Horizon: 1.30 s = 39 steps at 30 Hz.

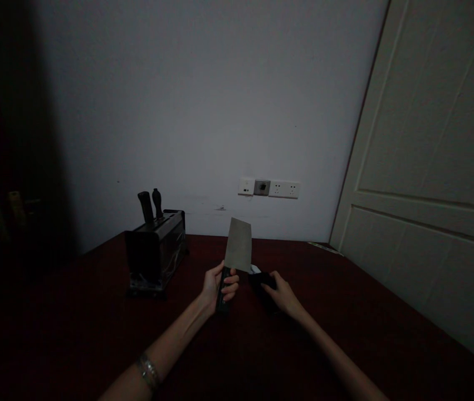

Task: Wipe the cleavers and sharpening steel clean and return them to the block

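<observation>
Head | left hand (213, 285) – gripping cleaver (239, 245) | right hand (284, 296) – gripping dark object (260, 281), outline murky

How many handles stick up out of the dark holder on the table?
2: a wider handle on the left and a slimmer handle just right of it. Anything lower inside the holder may be hidden.
</observation>
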Motion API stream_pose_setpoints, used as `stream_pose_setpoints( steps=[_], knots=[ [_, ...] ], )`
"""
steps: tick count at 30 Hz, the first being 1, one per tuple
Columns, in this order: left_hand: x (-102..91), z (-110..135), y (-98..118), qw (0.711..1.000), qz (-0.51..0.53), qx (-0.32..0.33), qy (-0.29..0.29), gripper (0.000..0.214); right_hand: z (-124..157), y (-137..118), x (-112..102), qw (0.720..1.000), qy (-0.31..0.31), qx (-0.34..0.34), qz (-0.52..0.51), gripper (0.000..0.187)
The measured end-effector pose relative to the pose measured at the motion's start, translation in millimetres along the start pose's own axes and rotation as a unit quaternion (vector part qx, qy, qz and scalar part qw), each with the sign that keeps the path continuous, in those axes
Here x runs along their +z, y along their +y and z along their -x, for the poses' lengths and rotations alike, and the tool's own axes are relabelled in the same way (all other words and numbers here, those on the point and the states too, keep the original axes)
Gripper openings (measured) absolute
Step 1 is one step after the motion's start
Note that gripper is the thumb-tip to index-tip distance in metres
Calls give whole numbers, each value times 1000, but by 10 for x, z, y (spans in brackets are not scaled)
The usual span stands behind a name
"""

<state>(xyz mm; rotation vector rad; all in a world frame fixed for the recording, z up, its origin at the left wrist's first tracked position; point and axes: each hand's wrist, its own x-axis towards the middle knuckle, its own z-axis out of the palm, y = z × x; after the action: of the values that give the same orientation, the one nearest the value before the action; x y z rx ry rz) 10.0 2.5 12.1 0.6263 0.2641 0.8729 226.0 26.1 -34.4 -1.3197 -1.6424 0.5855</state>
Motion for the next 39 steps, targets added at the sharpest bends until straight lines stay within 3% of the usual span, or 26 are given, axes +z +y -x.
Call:
stream_pose_setpoints(
  steps=[2,7,10,14,19,23,26,33,36,39],
  knots=[
    [-30,-4,-5,1000,15,-2,-23,35,-129,-22,-74,996,62,13,-57,23],
    [-60,-4,-31,999,28,15,-38,34,-584,-285,-350,984,153,5,-96,35],
    [-51,12,-38,999,31,19,-41,32,-882,-581,-440,977,187,-36,-95,39],
    [-38,28,-49,998,25,10,-58,31,-1158,-1020,-359,965,216,-136,-55,40],
    [-56,19,-70,994,15,7,-107,29,-1172,-1331,-89,953,106,-285,14,32],
    [-66,16,-54,992,12,12,-124,32,-1000,-1292,68,931,11,-360,66,38],
    [-72,19,-31,992,12,20,-122,34,-761,-1172,130,906,-26,-408,113,37],
    [-110,-8,-31,993,1,42,-108,37,-107,-1001,187,897,-73,-418,124,39],
    [-98,-1,-49,992,-1,34,-119,38,-159,-1075,163,895,-72,-423,125,34],
    [-63,19,-79,991,0,18,-129,37,-457,-1228,108,894,-45,-424,139,31]
  ],
)
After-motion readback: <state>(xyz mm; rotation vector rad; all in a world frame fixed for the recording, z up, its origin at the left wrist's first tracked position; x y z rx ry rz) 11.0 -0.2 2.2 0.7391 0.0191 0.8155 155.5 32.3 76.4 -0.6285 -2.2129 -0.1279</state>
